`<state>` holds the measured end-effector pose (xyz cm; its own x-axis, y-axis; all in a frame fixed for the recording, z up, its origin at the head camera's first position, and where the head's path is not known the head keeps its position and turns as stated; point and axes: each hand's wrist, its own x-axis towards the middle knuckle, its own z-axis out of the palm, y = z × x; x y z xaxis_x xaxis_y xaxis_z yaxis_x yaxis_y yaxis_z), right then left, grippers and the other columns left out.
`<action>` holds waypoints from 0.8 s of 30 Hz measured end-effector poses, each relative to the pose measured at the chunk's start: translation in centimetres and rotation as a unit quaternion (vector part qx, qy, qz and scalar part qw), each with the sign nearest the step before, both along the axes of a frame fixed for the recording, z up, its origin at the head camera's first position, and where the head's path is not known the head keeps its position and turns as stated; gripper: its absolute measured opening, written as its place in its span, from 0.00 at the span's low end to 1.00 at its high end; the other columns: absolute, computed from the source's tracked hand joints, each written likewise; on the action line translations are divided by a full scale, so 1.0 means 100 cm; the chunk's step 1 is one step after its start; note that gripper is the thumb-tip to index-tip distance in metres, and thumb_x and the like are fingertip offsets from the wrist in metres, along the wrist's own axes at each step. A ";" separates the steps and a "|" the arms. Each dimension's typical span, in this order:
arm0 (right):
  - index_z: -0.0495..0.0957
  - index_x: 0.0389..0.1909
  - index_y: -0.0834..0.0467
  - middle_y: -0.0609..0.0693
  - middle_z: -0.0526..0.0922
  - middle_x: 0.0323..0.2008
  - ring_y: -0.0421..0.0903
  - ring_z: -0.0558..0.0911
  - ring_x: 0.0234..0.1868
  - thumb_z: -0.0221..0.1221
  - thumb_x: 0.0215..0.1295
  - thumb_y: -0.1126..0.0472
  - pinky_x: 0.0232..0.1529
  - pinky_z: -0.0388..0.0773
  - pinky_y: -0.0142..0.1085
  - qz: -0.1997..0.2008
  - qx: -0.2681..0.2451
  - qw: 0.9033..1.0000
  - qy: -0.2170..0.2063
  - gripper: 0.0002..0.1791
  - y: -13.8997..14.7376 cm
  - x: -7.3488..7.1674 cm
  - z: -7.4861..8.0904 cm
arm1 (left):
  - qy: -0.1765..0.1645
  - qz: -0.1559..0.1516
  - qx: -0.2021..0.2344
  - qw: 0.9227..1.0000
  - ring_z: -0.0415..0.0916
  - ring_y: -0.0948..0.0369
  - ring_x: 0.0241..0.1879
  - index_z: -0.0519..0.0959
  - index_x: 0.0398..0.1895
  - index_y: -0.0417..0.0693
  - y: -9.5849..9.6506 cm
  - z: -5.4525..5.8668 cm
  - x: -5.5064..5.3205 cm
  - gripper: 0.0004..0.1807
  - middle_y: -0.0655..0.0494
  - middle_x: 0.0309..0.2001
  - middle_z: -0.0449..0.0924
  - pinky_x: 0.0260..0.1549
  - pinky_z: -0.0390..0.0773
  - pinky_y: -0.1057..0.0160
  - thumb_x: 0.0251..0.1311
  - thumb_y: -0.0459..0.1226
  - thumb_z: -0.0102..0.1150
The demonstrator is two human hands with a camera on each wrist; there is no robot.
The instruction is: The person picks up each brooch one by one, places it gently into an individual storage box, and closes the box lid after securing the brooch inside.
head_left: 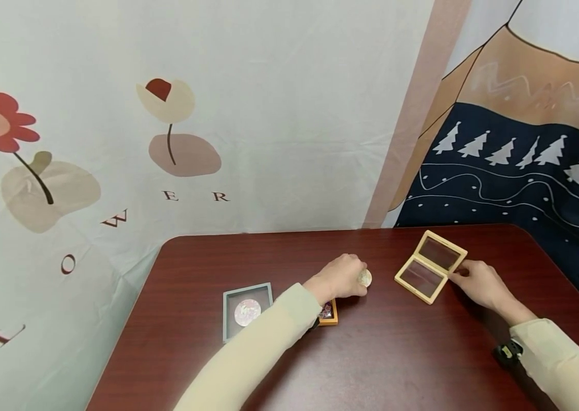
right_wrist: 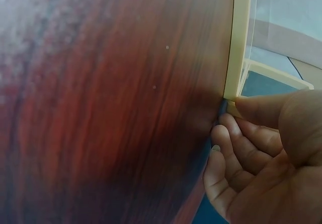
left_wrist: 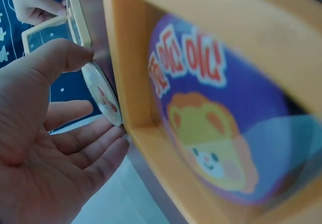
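Note:
In the head view my left hand [head_left: 340,278] reaches over the table and holds a small round badge [head_left: 366,278] by its edge. The left wrist view shows this pale badge [left_wrist: 102,93], with a printed picture, between thumb and fingertips. My right hand [head_left: 482,287] pinches the near right edge of a pale yellow double-frame display case [head_left: 430,266], which lies unfolded with clear film windows. In the right wrist view, thumb and index finger grip the case's corner [right_wrist: 232,108]. Beneath the left wrist sits an orange frame [head_left: 335,313], partly hidden by the sleeve.
A grey-blue frame [head_left: 225,317] with a shiny pale disc [head_left: 247,312] inside lies left of the left forearm. The orange frame contains a purple badge [left_wrist: 201,113] with a lion face. The dark red table [head_left: 372,354] meets a printed cloth backdrop [head_left: 289,171] behind.

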<state>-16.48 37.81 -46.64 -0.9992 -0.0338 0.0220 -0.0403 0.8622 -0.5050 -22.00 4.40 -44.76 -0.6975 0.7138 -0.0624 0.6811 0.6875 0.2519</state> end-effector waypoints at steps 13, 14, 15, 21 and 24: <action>0.84 0.47 0.73 0.61 0.88 0.36 0.46 0.79 0.31 0.66 0.70 0.63 0.32 0.74 0.41 0.021 -0.008 1.000 0.011 0.15 -0.007 0.004 -0.001 | -0.007 0.017 0.044 0.999 0.70 0.62 0.39 0.83 0.59 0.42 -0.005 0.012 0.000 0.26 0.56 0.43 0.76 0.37 0.71 0.70 0.57 0.43 0.71; 0.84 0.47 0.73 0.60 0.88 0.35 0.46 0.79 0.31 0.66 0.70 0.63 0.32 0.74 0.40 0.024 -0.009 1.000 0.013 0.14 -0.008 0.005 -0.002 | -0.004 0.016 0.046 0.999 0.69 0.62 0.39 0.83 0.58 0.43 -0.005 0.013 0.000 0.26 0.57 0.42 0.76 0.36 0.70 0.70 0.57 0.43 0.71; 0.84 0.47 0.72 0.59 0.88 0.35 0.46 0.80 0.32 0.67 0.69 0.64 0.32 0.75 0.40 0.027 -0.009 0.999 0.016 0.14 -0.008 0.005 -0.002 | -0.001 0.015 0.049 0.999 0.69 0.62 0.39 0.84 0.57 0.43 -0.005 0.013 0.000 0.25 0.58 0.40 0.75 0.35 0.70 0.71 0.57 0.43 0.71; 0.84 0.48 0.72 0.58 0.88 0.36 0.46 0.81 0.33 0.66 0.70 0.63 0.33 0.76 0.40 0.038 -0.014 0.999 0.008 0.15 -0.011 0.009 -0.002 | 0.000 0.017 0.061 0.998 0.71 0.61 0.41 0.82 0.61 0.42 -0.005 0.016 0.002 0.28 0.54 0.46 0.78 0.38 0.72 0.70 0.58 0.44 0.70; 0.84 0.49 0.71 0.58 0.88 0.38 0.47 0.82 0.35 0.66 0.70 0.63 0.35 0.77 0.40 0.043 -0.015 0.999 0.001 0.14 -0.012 0.010 -0.002 | -0.003 0.021 0.064 0.998 0.72 0.61 0.45 0.81 0.64 0.42 -0.005 0.017 0.003 0.30 0.51 0.52 0.80 0.41 0.73 0.70 0.59 0.44 0.70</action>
